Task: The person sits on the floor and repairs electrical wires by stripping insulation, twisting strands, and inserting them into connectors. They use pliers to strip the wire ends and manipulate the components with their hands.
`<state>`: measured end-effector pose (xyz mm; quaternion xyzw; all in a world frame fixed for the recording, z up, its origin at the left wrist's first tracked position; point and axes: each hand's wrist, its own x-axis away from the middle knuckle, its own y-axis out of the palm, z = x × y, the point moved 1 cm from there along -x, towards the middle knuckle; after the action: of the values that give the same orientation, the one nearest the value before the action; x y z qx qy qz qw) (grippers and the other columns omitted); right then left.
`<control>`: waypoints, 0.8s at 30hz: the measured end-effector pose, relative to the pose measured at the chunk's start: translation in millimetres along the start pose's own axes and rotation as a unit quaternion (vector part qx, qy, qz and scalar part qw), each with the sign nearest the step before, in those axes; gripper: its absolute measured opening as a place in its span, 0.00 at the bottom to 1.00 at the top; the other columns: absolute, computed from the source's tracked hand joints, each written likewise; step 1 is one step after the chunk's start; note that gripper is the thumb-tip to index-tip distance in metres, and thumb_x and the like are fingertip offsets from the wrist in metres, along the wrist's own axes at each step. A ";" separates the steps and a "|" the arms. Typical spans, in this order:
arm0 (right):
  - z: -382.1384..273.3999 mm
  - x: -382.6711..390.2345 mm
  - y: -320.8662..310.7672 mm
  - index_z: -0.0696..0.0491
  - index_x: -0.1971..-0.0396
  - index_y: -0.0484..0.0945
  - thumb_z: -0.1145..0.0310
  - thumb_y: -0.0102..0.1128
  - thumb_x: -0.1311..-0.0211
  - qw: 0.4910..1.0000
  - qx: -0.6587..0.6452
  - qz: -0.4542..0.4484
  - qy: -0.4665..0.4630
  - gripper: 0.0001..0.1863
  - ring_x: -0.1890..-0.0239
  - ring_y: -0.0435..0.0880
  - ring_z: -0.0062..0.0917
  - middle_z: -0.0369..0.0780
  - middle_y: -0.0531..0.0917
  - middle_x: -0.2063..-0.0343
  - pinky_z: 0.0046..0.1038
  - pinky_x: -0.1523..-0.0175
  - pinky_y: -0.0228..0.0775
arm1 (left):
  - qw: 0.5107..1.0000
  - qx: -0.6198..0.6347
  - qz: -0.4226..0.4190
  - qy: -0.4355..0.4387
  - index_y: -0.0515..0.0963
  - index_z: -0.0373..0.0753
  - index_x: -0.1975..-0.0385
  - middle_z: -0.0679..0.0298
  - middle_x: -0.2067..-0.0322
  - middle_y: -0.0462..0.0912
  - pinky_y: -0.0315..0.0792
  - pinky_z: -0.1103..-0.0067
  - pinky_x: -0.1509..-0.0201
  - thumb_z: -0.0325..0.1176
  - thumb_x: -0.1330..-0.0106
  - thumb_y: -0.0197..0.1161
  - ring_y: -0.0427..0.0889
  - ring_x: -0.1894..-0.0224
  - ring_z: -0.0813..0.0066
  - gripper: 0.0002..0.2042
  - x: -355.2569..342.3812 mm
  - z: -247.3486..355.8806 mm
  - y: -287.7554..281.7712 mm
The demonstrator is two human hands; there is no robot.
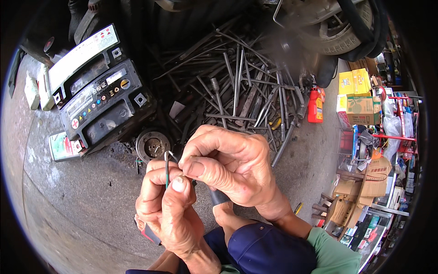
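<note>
- Upper garment: light green; sleeve [335, 253] plain, ending above the right forearm [294, 225].
- Lower garment: navy blue shorts [271, 249], fitted with a visible stitched seam and a small round stud near the hem.
- Left grip [172, 210]: ungloved hand; short thumbnail, dark residue at its edge.
- Right grip [230, 169]: ungloved hand; short thumbnail; wrist uncovered.
- Footwear [150, 234]: dark with red, largely hidden; type unclear.
</note>
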<state>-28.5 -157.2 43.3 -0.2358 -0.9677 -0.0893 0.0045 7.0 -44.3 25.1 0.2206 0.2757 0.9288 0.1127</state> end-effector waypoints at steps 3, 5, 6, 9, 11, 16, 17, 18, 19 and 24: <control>2.1 0.5 -1.5 0.63 0.66 0.79 0.74 0.59 0.35 1.000 -0.014 -0.016 0.001 0.06 0.74 0.82 0.15 0.39 0.82 0.73 0.15 0.74 0.74 | 1.000 0.006 -0.003 -0.002 0.77 0.28 0.71 0.63 0.71 0.73 0.56 0.88 0.80 0.26 0.41 0.62 0.63 0.81 0.87 0.06 1.4 -0.7 -0.9; 5.2 2.0 -3.2 0.62 0.64 0.79 0.74 0.58 0.34 0.998 -0.064 -0.005 -0.009 0.07 0.75 0.81 0.14 0.38 0.83 0.73 0.14 0.74 0.73 | 0.999 0.014 -0.023 -0.019 0.77 0.28 0.70 0.63 0.71 0.73 0.56 0.88 0.80 0.26 0.41 0.62 0.63 0.80 0.87 0.06 1.6 1.1 2.2; 6.3 3.1 -3.8 0.62 0.63 0.78 0.73 0.57 0.33 0.997 -0.072 -0.005 -0.011 0.07 0.76 0.80 0.13 0.37 0.83 0.73 0.13 0.76 0.69 | 0.999 0.018 -0.032 -0.027 0.77 0.28 0.70 0.63 0.71 0.74 0.56 0.88 0.80 0.26 0.40 0.63 0.64 0.80 0.86 0.06 1.6 2.3 3.1; 5.2 3.0 -4.9 0.61 0.63 0.79 0.72 0.57 0.33 0.997 -0.078 -0.010 0.012 0.07 0.77 0.79 0.12 0.37 0.83 0.73 0.12 0.77 0.67 | 0.999 0.004 -0.027 -0.039 0.75 0.30 0.68 0.65 0.70 0.74 0.57 0.90 0.79 0.27 0.38 0.61 0.65 0.78 0.86 0.06 3.0 2.7 5.1; 4.4 2.0 -6.9 0.61 0.63 0.79 0.72 0.57 0.33 0.993 -0.113 -0.022 0.033 0.07 0.78 0.78 0.11 0.37 0.83 0.73 0.13 0.78 0.66 | 0.999 -0.031 -0.042 -0.006 0.75 0.30 0.69 0.65 0.71 0.73 0.57 0.90 0.79 0.28 0.37 0.60 0.65 0.79 0.86 0.06 3.8 2.9 6.9; 5.4 5.5 -3.7 0.61 0.62 0.78 0.72 0.59 0.34 0.984 -0.156 -0.027 0.086 0.07 0.79 0.77 0.11 0.38 0.83 0.72 0.13 0.77 0.69 | 0.991 -0.100 -0.028 0.083 0.74 0.29 0.69 0.65 0.70 0.71 0.58 0.87 0.78 0.28 0.37 0.59 0.64 0.80 0.85 0.07 9.6 2.4 12.5; 6.3 4.9 -1.2 0.61 0.62 0.78 0.72 0.59 0.34 0.984 -0.156 -0.029 0.075 0.07 0.79 0.77 0.11 0.38 0.83 0.72 0.13 0.77 0.70 | 0.991 -0.106 -0.013 0.086 0.75 0.29 0.69 0.63 0.71 0.72 0.61 0.87 0.77 0.27 0.37 0.60 0.66 0.79 0.84 0.06 10.0 4.3 12.1; 7.1 4.3 1.0 0.61 0.62 0.78 0.73 0.59 0.34 0.985 -0.156 -0.030 0.064 0.07 0.79 0.77 0.12 0.38 0.83 0.72 0.13 0.76 0.70 | 0.990 -0.111 0.001 0.089 0.76 0.30 0.70 0.62 0.71 0.73 0.63 0.86 0.76 0.27 0.38 0.62 0.69 0.78 0.83 0.06 10.5 6.2 11.8; 6.0 4.4 1.6 0.61 0.62 0.78 0.73 0.59 0.35 0.987 -0.151 -0.028 0.053 0.07 0.79 0.78 0.12 0.38 0.83 0.72 0.13 0.76 0.71 | 0.990 -0.112 0.013 0.089 0.76 0.30 0.71 0.60 0.71 0.74 0.66 0.85 0.75 0.26 0.38 0.63 0.71 0.78 0.81 0.05 11.5 6.8 12.7; 12.7 7.8 7.4 0.62 0.63 0.79 0.74 0.60 0.36 0.975 -0.213 -0.021 0.050 0.06 0.77 0.79 0.12 0.38 0.83 0.72 0.13 0.76 0.71 | 0.985 -0.133 0.025 0.106 0.76 0.31 0.70 0.63 0.71 0.73 0.60 0.87 0.77 0.28 0.38 0.62 0.66 0.79 0.84 0.06 13.3 5.0 10.1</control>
<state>-31.7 -144.9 32.4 -0.2060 -0.9297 -0.3054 0.0007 -3.3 -45.9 39.2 0.1109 0.1550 0.9777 0.0880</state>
